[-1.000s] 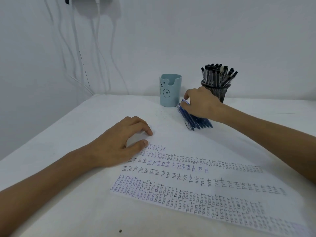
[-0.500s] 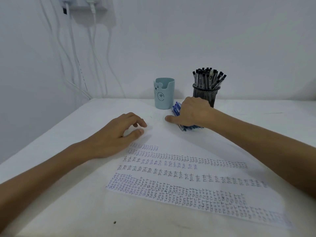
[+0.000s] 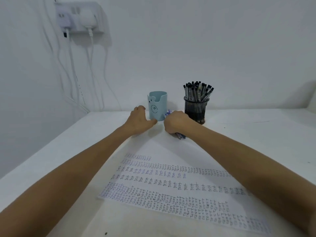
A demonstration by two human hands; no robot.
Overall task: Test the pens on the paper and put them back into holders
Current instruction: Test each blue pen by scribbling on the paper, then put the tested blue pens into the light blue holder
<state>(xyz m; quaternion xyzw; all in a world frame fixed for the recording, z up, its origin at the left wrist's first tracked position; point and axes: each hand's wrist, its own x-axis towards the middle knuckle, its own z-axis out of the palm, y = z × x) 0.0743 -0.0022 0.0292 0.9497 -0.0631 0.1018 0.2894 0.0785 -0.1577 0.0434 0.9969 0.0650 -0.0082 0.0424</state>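
My right hand (image 3: 176, 122) is closed around a bundle of blue pens (image 3: 179, 135); their ends stick out above and below the fist. It sits between the light blue bear holder (image 3: 156, 106) and the black mesh holder (image 3: 196, 109), which is packed with several black-capped pens (image 3: 198, 90). My left hand (image 3: 139, 121) rests on the table against the left side of the blue holder, thumb at its base, fingers curling toward its back. The paper (image 3: 171, 182), covered in rows of test writing, lies in front of me under my forearms.
A white table (image 3: 256, 134) stands against a white wall. A wall socket with plugged chargers (image 3: 80, 17) is at the upper left, its white cables hanging down to the table's back left corner. A small dark speck (image 3: 106, 233) lies near the front edge.
My left hand left the paper and moved forward to the blue holder. My right hand gathered the blue pens off the table into a fist and drew them beside that holder.
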